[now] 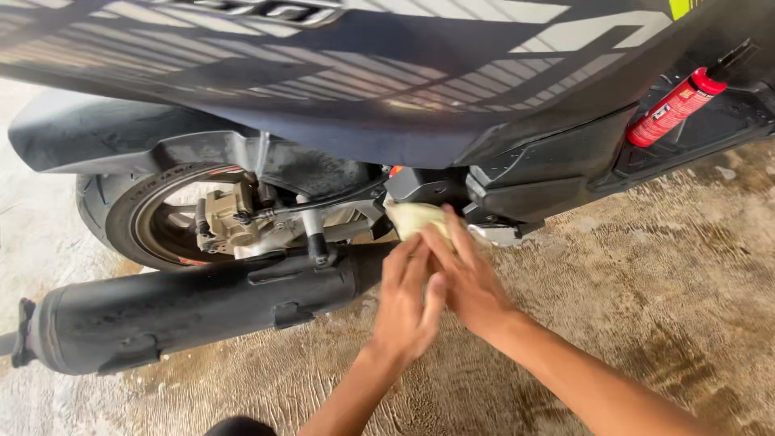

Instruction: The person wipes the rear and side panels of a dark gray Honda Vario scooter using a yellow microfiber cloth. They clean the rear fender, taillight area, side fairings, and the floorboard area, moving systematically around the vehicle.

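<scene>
Both hands push a pale cloth [416, 218] on the scooter, just above the exhaust [186, 311]. Right hand [468, 278] lies flat on it; left hand [408, 303] helps. Best rub slowly, pressing evenly.

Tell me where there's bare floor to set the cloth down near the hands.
Bare wet concrete floor lies right of the right hand, below the footboard with the red spray can. More lies under the exhaust. Around the cloth, left hand and brake caliper, it is crowded.
</scene>
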